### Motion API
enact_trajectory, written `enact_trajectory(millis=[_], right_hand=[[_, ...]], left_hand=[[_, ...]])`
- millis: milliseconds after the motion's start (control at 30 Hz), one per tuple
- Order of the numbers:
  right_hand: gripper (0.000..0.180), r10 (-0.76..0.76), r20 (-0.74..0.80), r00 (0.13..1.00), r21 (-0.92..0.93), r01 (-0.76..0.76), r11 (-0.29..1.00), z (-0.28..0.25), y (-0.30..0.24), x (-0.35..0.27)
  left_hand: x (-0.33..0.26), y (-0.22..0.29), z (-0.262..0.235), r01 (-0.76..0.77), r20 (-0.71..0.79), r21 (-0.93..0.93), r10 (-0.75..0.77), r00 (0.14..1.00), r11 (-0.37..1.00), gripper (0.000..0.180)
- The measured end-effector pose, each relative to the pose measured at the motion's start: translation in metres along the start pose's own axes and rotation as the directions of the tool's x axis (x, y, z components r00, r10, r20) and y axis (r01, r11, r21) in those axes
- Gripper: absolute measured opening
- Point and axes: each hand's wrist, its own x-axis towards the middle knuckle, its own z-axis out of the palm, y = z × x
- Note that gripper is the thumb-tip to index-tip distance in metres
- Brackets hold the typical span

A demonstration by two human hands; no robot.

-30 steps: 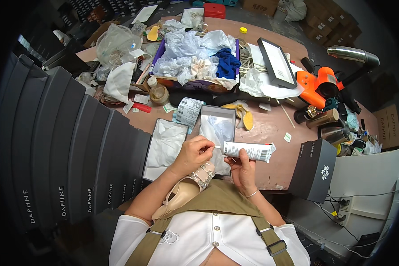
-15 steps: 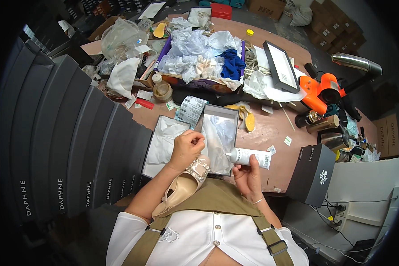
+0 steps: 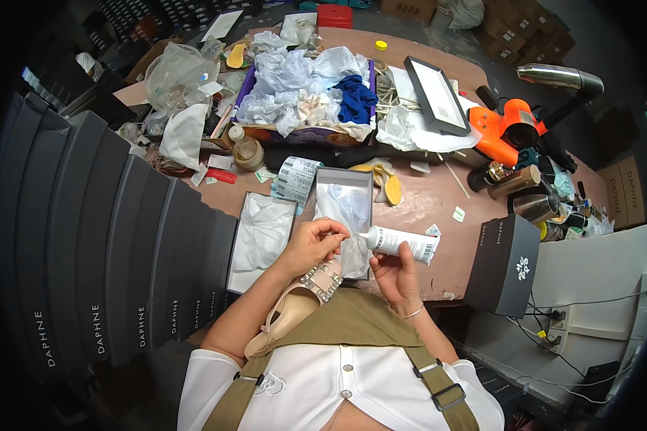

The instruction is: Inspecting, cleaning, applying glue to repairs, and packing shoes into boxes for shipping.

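head view: right hand (image 3: 394, 271) grips white tube (image 3: 401, 243) sideways, left hand (image 3: 315, 244) fingers pinched at its cap

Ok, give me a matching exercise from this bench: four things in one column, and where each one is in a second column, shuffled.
Things
1. white tube
2. beige sandal
3. orange tool
4. blue cloth

Places
A. in the purple-edged box at the far side
B. right hand
C. on the lap, under the left hand
D. far right of the table

Pairs: 1-B, 2-C, 3-D, 4-A
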Motion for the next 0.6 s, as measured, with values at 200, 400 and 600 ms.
enact_trajectory(millis=[200, 400, 600], right_hand=[[0.035, -0.134, 0.036, 0.990, 0.000, 0.134, 0.991, -0.006, -0.013, -0.016], [0.038, -0.451, -0.118, 0.885, -0.041, 0.450, 0.892, -0.026, -0.046, -0.063], [0.035, -0.604, -0.347, 0.718, 0.009, 0.646, 0.763, -0.060, -0.060, -0.128]], left_hand=[[0.007, 0.008, 0.018, 0.073, 0.199, 0.074, -0.086, 0.976, 0.995, 0.010], [0.040, -0.015, 0.079, -0.043, 0.611, 0.157, -0.063, 0.789, 0.987, 0.015], [0.047, -0.029, 0.153, 0.118, 0.731, 0.258, -0.274, 0.624, 0.959, 0.012]])
